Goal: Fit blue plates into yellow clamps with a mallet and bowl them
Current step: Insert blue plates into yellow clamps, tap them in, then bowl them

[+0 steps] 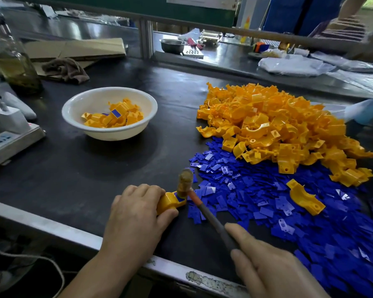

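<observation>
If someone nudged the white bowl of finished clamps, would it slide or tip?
The round white bowl probably slides rather than tips: it is wide and low. With only a few yellow clamps inside, it likely feels light.

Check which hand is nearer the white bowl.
Left. The left hand grips a yellow clamp in front of the white bowl; the right hand holds the mallet farther right, nearer the person.

Soft daylight came from one o'clock, laying pale glare on the far counter [228, 59] and a faint shadow at six o'clock of the bowl [108, 132]. The mallet [205, 211] head was motion-blurred. The bottle [7, 50] at ten o'clock was smeared, and straight edges bowed toward the borders.
</observation>
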Motion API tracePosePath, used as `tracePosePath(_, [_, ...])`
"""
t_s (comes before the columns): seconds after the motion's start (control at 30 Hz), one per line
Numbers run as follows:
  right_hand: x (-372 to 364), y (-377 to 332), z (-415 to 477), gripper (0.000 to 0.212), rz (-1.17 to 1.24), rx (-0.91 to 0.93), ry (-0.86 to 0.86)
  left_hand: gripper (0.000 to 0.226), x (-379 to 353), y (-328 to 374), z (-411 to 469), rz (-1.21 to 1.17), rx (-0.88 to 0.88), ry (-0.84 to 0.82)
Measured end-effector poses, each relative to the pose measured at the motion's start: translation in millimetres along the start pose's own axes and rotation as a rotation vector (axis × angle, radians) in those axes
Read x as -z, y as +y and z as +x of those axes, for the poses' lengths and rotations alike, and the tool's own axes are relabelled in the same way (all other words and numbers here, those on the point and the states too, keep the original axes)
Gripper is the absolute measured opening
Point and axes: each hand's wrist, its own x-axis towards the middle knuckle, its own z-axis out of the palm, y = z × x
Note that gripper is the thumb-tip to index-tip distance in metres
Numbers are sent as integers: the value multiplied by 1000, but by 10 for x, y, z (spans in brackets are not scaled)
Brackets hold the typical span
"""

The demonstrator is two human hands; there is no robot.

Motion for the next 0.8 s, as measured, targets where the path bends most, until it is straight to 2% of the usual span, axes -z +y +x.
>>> tracePosePath(0.1, [132, 11, -5, 34, 64, -95, -18, 36, 8, -2, -7, -5, 23, -31])
tracePosePath(0.2, [203, 92, -63, 42, 56, -162, 97, 35, 25, -2, -15, -28, 53, -54])
tracePosePath(0.27, [239, 206, -101, 47, 19, -201, 155, 31, 67, -6, 5, -158, 112, -52])
tracePosePath(0.33, [276, 333, -123, 50, -38, -259, 202, 27, 141, -31, 105, -462, 253, -15])
tracePosePath(0.4, [294, 453, -133, 49, -128, -333, 269, 24, 267, -53, 317, -864, 422, 28])
tracePosePath(0.47, [303, 569, -135, 49, -213, -378, 330, 33, 402, -105, 636, -1212, 560, 69])
tracePosePath(0.6, [317, 682, -99, 52, -303, -411, 331, 48, 663, -229, 1342, -1592, 740, 31])
tracePosePath(0.67, [313, 722, -83, 51, -333, -423, 326, 65, 707, -275, 1552, -1692, 719, -3])
tracePosePath(0.73, [314, 768, -70, 49, -350, -420, 334, 79, 679, -306, 1632, -1690, 688, -31])
tracePosePath(0.8, [320, 838, -60, 48, -334, -403, 350, 75, 582, -265, 1588, -1586, 670, -37])
